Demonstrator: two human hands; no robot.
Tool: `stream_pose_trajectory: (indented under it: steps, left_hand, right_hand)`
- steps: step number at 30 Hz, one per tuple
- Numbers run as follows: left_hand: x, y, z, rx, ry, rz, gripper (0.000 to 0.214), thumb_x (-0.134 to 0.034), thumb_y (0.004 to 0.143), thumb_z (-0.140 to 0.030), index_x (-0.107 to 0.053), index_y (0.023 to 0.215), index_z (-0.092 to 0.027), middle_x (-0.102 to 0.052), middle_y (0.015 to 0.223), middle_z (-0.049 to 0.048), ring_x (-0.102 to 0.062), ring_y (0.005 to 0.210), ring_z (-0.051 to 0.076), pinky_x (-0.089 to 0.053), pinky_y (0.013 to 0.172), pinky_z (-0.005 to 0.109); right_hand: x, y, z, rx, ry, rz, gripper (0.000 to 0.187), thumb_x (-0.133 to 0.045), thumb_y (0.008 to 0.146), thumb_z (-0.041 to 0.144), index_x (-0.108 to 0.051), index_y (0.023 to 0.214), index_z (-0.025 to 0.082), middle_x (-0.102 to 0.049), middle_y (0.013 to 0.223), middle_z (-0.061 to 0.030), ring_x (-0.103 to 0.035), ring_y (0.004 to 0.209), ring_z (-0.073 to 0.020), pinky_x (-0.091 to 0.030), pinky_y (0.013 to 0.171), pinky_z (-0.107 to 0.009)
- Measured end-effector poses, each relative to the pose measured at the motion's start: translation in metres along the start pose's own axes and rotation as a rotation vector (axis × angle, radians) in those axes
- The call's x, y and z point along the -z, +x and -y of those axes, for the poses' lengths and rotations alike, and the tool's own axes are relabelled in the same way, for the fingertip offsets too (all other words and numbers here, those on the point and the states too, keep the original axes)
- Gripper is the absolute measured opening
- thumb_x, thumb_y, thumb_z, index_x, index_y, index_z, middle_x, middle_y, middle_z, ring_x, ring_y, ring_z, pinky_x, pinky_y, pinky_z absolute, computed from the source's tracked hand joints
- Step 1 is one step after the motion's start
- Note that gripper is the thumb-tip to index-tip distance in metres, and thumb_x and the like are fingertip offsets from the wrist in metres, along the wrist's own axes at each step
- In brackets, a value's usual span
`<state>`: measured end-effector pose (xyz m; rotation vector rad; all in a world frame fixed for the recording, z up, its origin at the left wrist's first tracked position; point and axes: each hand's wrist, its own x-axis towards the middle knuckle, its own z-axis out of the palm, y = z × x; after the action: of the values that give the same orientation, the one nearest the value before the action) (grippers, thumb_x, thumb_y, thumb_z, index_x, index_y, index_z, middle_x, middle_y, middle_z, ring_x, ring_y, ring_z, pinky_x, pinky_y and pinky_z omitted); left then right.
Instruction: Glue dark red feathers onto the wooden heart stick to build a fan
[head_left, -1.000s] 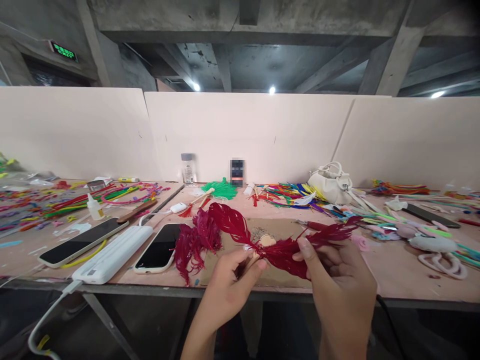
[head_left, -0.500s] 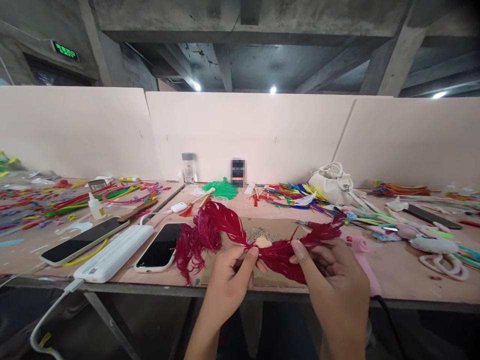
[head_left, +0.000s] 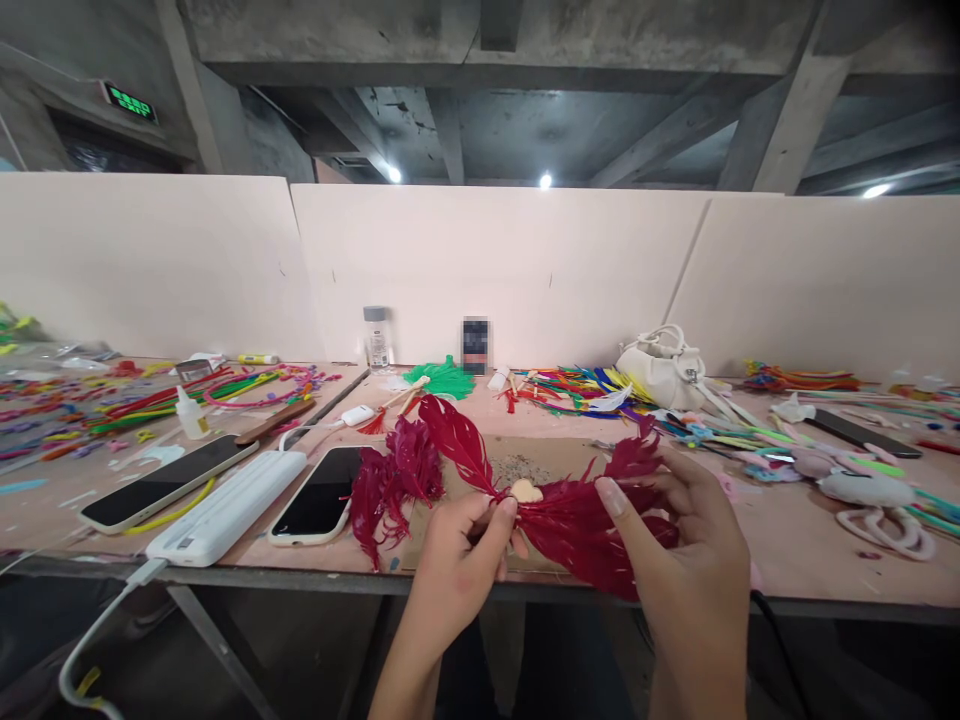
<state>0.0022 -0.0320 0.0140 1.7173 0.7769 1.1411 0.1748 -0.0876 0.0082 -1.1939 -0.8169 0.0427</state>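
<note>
A bunch of dark red feathers (head_left: 577,530) is spread between my hands above the front of the table. My left hand (head_left: 461,550) pinches it near the middle, where the feathers narrow, with thumb against fingers. Right there sits a small, pale, rounded piece that looks like wood (head_left: 526,491). My right hand (head_left: 682,560) closes on the feathers fanning to the right, thumb in front and fingers partly hidden behind. More red feathers (head_left: 397,480) lie in a heap left of my left hand. Under the bunch is a brown cardboard sheet (head_left: 559,450) with dark specks.
Left of the heap lie a phone (head_left: 319,500), a white power bank (head_left: 229,505) with a cable, and another phone (head_left: 172,480). Green feathers (head_left: 442,376), a bottle (head_left: 376,340) and a white bag (head_left: 660,370) stand farther back. A pale partition (head_left: 480,250) borders the table.
My right hand has shifted slightly right and turned. The feathers on the right are fanned wider and hang lower. My left hand keeps its pinch in nearly the same place.
</note>
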Motion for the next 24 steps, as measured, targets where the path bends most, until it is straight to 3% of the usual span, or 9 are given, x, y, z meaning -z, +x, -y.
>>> stream_pose_trajectory:
  steps: [8,14,18,24]
  left_hand:
    - [0.001,0.0,0.001,0.024,-0.019,0.008,0.054,-0.061,0.092,-0.06,-0.064,0.06,-0.017,-0.052,0.045,-0.0013,-0.05,0.044,0.012,-0.036,0.047,0.022]
    - [0.001,0.002,0.003,0.032,0.003,0.001,0.053,-0.06,0.094,-0.058,-0.066,0.061,-0.017,-0.054,0.045,-0.0003,-0.05,0.044,0.012,-0.036,0.047,0.022]
    - [0.0,0.001,0.0,0.009,-0.022,0.035,0.05,-0.061,0.094,-0.054,-0.067,0.061,-0.016,-0.053,0.046,-0.0008,-0.052,0.045,0.012,-0.038,0.048,0.021]
    - [-0.001,0.001,0.002,0.053,-0.105,0.042,0.051,-0.06,0.095,-0.055,-0.069,0.063,-0.015,-0.055,0.048,-0.0006,-0.05,0.044,0.011,-0.035,0.046,0.021]
  right_hand:
    - [0.003,0.005,-0.001,-0.029,0.098,0.038,0.056,-0.086,0.077,0.041,-0.066,0.126,0.024,-0.071,0.097,-0.0029,-0.067,0.082,-0.0173,-0.053,0.065,-0.025]
    - [0.004,0.01,-0.006,-0.003,0.219,0.034,0.045,-0.085,0.074,0.043,-0.071,0.112,0.022,-0.07,0.096,-0.0048,-0.067,0.084,-0.0212,-0.056,0.073,-0.033]
    - [0.006,0.011,-0.012,-0.034,0.138,0.137,0.033,-0.081,0.078,0.049,-0.075,0.094,0.02,-0.07,0.083,-0.004,-0.064,0.077,-0.0225,-0.054,0.069,-0.035]
    - [0.008,0.012,-0.02,-0.02,0.082,0.113,0.032,-0.082,0.077,0.048,-0.076,0.09,0.02,-0.07,0.08,-0.0037,-0.065,0.078,-0.0238,-0.054,0.071,-0.036]
